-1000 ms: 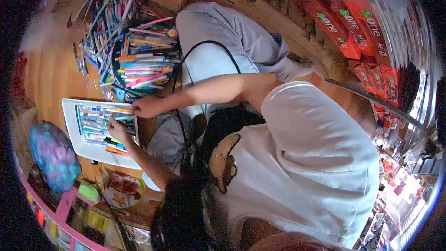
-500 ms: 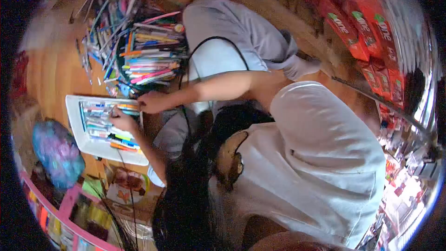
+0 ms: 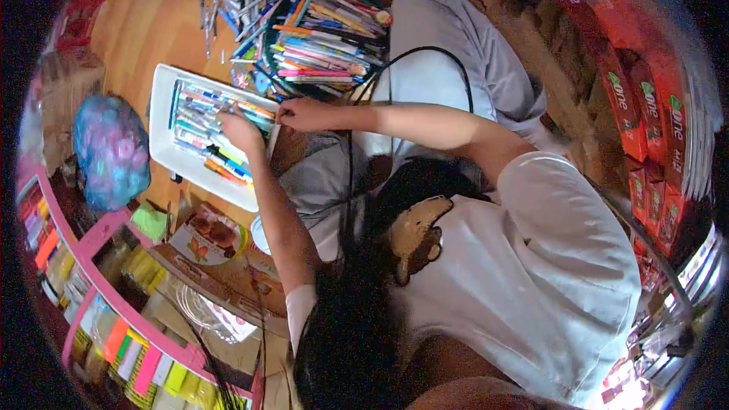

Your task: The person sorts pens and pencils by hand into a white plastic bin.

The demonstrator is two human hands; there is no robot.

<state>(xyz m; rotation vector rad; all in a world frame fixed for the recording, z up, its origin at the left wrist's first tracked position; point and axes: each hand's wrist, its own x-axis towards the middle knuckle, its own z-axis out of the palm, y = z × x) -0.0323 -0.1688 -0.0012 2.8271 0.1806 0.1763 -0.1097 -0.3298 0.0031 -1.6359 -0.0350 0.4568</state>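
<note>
A white tray (image 3: 161, 118) on the wooden floor holds rows of pens (image 3: 199, 133). My left hand (image 3: 244, 135) is over the pens inside it, fingers bent together at the pens; what they grip is too small to make out. At the tray's upper right corner is my right hand (image 3: 304, 115), its fingertips pinched together beside the rim. Whatever it pinches cannot be made out. Just above the tray lies a big heap of loose pens (image 3: 326, 38), partly in a dark round container, with more scattered around it.
A blue-purple plastic bag (image 3: 114, 152) stands left of the tray. Below are a printed cardboard box (image 3: 209, 239) and a pink-edged shelf (image 3: 129, 315) of colourful goods. Red packages (image 3: 642, 106) line the right side. A black cable (image 3: 448, 52) curves over my lap.
The view has shifted, so the tray, pens and bag appear farther right and higher. My left hand remains over the pens, and my right hand remains at the tray's corner.
</note>
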